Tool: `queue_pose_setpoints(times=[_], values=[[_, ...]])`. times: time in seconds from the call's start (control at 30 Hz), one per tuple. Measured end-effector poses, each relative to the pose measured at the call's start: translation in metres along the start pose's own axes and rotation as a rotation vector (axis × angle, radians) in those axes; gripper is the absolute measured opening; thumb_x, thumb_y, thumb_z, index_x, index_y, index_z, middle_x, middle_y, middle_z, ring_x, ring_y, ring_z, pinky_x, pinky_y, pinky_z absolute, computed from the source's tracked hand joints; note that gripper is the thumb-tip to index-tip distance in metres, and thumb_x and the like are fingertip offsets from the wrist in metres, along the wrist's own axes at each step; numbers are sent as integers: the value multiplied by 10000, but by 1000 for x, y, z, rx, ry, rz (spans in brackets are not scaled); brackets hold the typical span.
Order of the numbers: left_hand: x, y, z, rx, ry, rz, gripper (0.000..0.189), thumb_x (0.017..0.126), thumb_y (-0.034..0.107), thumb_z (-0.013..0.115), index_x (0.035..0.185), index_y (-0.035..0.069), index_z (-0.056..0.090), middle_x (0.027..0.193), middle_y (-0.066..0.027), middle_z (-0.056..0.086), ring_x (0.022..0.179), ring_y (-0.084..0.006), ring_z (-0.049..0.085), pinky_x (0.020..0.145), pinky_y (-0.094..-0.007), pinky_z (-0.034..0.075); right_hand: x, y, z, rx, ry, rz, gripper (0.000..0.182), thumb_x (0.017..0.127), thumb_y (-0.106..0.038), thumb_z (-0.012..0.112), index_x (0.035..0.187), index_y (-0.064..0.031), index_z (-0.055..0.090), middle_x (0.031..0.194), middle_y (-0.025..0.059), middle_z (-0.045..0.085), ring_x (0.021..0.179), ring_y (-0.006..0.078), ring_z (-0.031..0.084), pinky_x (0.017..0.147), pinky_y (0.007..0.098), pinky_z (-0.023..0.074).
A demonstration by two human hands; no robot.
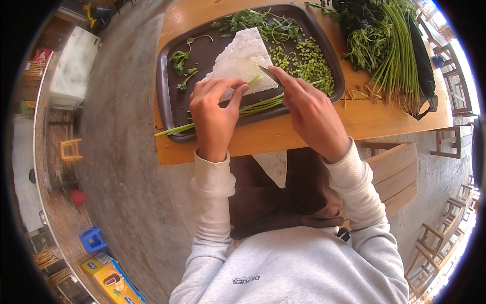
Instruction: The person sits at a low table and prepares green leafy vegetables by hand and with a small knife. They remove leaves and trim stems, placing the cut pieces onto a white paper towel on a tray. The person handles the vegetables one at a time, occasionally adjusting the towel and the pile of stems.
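Observation:
My left hand (218, 110) pinches a thin green stalk (253, 79) between thumb and fingers over a piece of white foam board (246, 57). In my right hand (309, 110) is a small knife (270, 76), its blade over the board's right edge and pointing towards the stalk. The board lies on a dark brown tray (164, 81). Long green stalks (262, 106) lie along the tray's near side, passing under both hands. Chopped green pieces (313, 62) are heaped at the tray's right, and leafy sprigs (262, 22) lie at its far side and left.
A large bunch of leafy greens with roots (398, 57) lies on a black plastic bag (427, 76) at the right of the wooden table (364, 121). A wooden bench (395, 174) stands close on the right. A blue plastic stool (93, 239) is on the floor at the left.

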State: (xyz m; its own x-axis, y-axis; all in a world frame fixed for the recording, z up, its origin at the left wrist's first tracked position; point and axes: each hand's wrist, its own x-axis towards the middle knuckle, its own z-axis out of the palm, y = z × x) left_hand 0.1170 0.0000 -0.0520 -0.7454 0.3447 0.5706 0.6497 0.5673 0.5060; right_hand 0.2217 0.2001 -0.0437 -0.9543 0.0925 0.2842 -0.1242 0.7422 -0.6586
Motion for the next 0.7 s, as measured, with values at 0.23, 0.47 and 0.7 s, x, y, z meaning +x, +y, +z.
queue_pose_setpoints(times=[0.23, 0.47, 0.7], values=[[0, -2, 4, -3, 10, -10, 119, 903, 129, 920, 996, 73, 870, 975, -59, 830, 930, -263, 737, 859, -389, 583, 1, 0, -9, -164, -57, -11, 883, 924, 146, 571, 1730, -204, 491, 978, 144, 685, 853, 354, 703, 792, 506, 565], [-6, -5, 12, -56, 47, -23, 114, 916, 109, 913, 1006, 57, 867, 995, -73, 828, 931, -270, 744, 853, -385, 593, 11, 6, 8, -340, -51, -115, 877, 918, 78, 639, 1733, -201, 472, 924, 135, 695, 769, 373, 723, 693, 493, 588], [-9, -5, 14, -80, 79, -36, 114, 913, 103, 915, 1009, 60, 868, 999, -70, 831, 928, -264, 744, 864, -383, 588, 20, 2, 2, -271, -23, -179, 844, 932, 37, 651, 1727, -179, 468, 879, 149, 728, 735, 389, 742, 663, 511, 606]])
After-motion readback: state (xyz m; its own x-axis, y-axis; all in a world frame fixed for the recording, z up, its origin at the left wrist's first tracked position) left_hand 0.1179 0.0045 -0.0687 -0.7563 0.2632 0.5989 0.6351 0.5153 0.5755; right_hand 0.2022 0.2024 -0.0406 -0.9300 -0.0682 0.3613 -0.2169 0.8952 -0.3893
